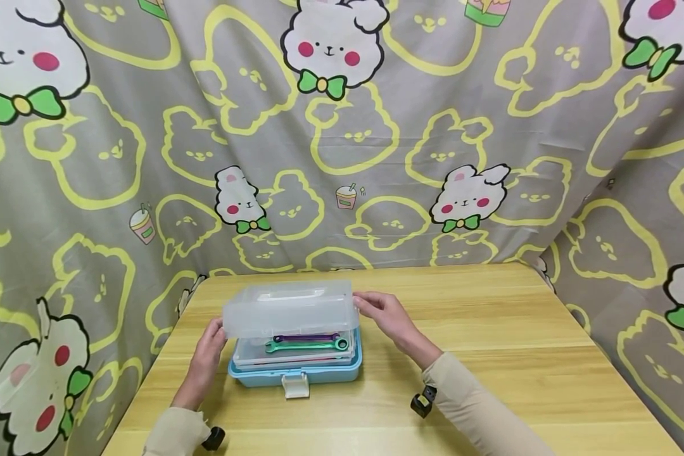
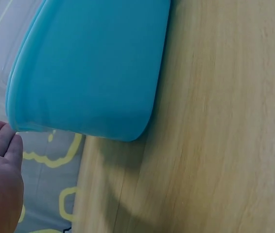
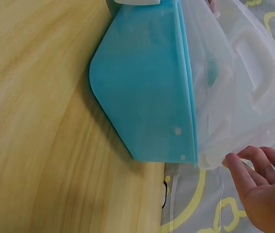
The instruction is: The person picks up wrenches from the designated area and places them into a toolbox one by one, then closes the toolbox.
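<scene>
A light-blue toolbox (image 1: 330, 376) stands on the table, its translucent lid (image 1: 287, 311) partly raised and tilted. My left hand (image 1: 204, 362) holds the lid's left edge; in the left wrist view, the fingers (image 2: 1, 141) meet that edge, with the thumb hidden. At the opposite side, my right hand (image 1: 392, 322) grips the lid's right edge with bent fingers, seen closer in the right wrist view (image 3: 268, 187). Under the lid, a green wrench (image 1: 304, 346) and a purple wrench (image 1: 315, 338) lie on a clear tray (image 1: 251, 354). A white latch (image 1: 296, 385) hangs down in front.
The wooden table (image 1: 479, 354) extends well to the right of the toolbox. A grey curtain (image 1: 376, 190) with cartoon figures surrounds its back and sides. Dark wrist cameras sit on both sleeves, one on the right sleeve (image 1: 473, 399).
</scene>
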The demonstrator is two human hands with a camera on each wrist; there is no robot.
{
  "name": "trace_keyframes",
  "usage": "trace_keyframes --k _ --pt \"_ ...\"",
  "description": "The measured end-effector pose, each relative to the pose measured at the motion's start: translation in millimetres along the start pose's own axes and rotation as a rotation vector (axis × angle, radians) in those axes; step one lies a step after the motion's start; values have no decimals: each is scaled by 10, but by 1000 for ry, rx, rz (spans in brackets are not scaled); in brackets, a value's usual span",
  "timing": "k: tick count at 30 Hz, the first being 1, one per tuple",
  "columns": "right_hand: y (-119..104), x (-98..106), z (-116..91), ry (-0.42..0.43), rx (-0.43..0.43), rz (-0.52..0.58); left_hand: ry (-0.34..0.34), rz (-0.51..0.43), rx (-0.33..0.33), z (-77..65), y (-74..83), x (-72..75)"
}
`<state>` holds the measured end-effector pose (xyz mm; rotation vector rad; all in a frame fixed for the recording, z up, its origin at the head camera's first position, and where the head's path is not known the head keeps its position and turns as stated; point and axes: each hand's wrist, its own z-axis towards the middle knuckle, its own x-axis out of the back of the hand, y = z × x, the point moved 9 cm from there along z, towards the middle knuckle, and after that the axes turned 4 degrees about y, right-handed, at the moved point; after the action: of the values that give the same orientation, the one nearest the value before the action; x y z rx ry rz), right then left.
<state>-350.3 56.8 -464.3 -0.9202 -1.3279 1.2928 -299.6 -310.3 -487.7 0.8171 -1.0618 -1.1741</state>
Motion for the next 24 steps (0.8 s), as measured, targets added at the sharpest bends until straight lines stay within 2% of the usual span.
trace_keyframes --k 6,24 --pt "27 -17 -29 -4 -15 1 5 26 -9 -39 -22 17" --pt "50 5 -64 35 4 -57 36 8 -4 -65 -59 12"
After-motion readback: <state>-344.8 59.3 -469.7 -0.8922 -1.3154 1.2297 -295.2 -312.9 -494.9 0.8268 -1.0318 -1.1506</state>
